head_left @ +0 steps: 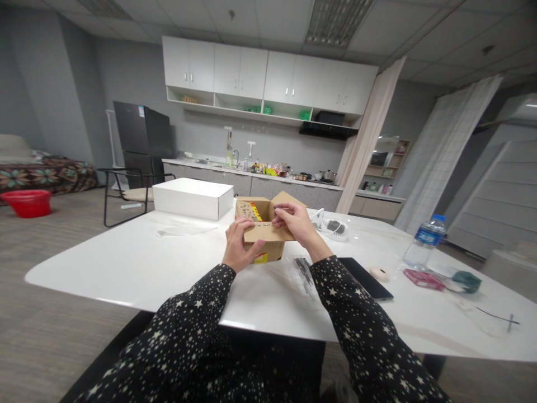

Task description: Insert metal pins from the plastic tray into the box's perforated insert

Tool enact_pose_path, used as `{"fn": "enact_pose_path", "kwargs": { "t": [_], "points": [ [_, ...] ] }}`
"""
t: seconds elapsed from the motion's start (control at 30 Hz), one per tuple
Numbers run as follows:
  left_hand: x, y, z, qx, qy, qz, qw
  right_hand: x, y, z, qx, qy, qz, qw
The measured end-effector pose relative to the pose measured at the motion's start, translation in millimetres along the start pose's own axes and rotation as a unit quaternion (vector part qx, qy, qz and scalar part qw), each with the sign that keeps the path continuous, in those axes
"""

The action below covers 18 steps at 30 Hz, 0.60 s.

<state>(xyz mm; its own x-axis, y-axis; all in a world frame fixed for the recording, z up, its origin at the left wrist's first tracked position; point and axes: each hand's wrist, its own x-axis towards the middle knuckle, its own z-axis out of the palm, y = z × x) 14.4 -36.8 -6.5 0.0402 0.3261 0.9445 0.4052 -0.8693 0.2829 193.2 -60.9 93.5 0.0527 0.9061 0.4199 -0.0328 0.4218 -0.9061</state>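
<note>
An opened cardboard box with yellow-and-red print stands on the white table in front of me. My left hand grips the left end of its near flap, fingers over the top and thumb in front. Several small shiny pieces lie in a row on that flap. Over its right end my right hand is closed in a pinch; whatever is between the fingertips is too small to make out. Inside the box, at the left, a panel with small dark marks shows beside yellow-and-red print.
A white box sits at the back left of the table. Nearer lie a clear bag with dark thin items and a black tablet. Further right are a water bottle, a pink packet and a green item.
</note>
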Motion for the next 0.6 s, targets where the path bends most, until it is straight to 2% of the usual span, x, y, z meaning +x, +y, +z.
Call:
{"fn": "enact_pose_path", "kwargs": {
  "t": [0.13, 0.37, 0.6],
  "points": [
    [0, 0, -0.1, 0.001, -0.003, -0.007, 1.0, 0, -1, 2, 0.04, -0.007, 0.016, 0.999],
    [0, 0, 0.4, 0.003, -0.002, -0.002, 1.0, -1, -11, 3, 0.077, 0.002, 0.091, 0.993],
    [-1, 0, -0.5, 0.004, -0.005, -0.003, 1.0, -4, -14, -4, 0.113, -0.019, 0.069, 0.991]
  ]
}}
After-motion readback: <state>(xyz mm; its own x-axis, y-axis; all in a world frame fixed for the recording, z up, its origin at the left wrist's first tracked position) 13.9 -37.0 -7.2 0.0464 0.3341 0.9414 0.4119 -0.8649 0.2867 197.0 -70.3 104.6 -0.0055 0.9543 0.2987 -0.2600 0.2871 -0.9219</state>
